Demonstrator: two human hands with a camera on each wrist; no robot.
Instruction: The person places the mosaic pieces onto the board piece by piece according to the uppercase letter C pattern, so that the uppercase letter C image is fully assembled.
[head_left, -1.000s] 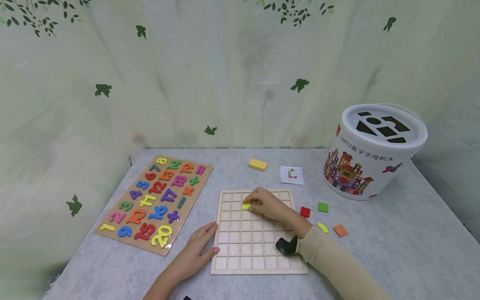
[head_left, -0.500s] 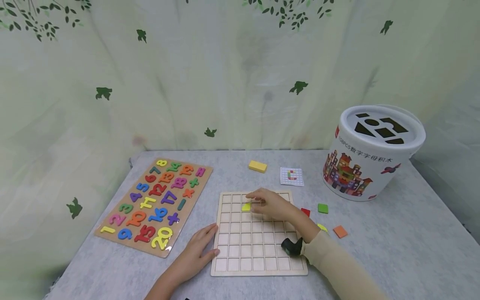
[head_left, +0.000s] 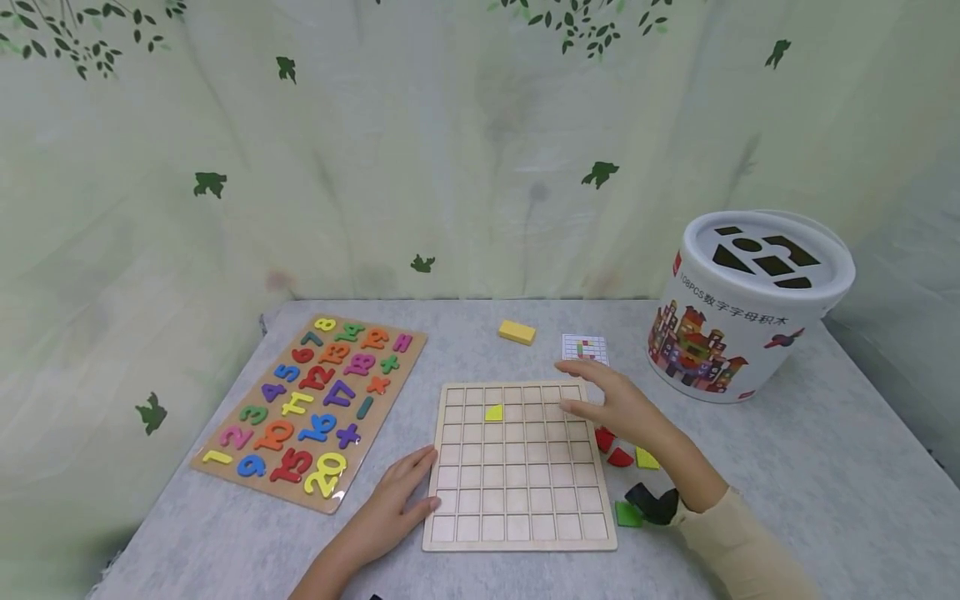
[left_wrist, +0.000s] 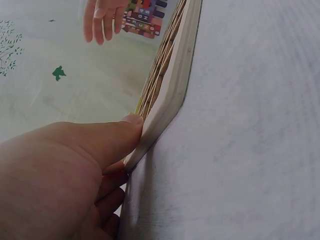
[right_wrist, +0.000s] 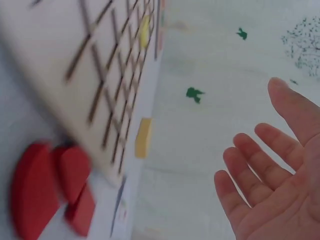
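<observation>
On the left edge of the wooden grid board (head_left: 517, 467), the left hand (head_left: 390, 504) rests flat, its relaxed fingers and thumb touching the rim and holding nothing. Further right, a yellow piece (head_left: 493, 412) sits in a cell of the board's second row. Rightmost, the right hand (head_left: 618, 404) hovers empty with fingers spread over the board's far right corner; the loose red pieces (head_left: 612, 446) lie just beneath its palm, nearer to it than to the left hand.

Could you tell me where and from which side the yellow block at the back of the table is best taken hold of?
Pinch the yellow block across its two long sides, coming straight down from above. It lies flat on the table with open cloth all round, and its narrow width probably suits the fingers better than its length.
</observation>
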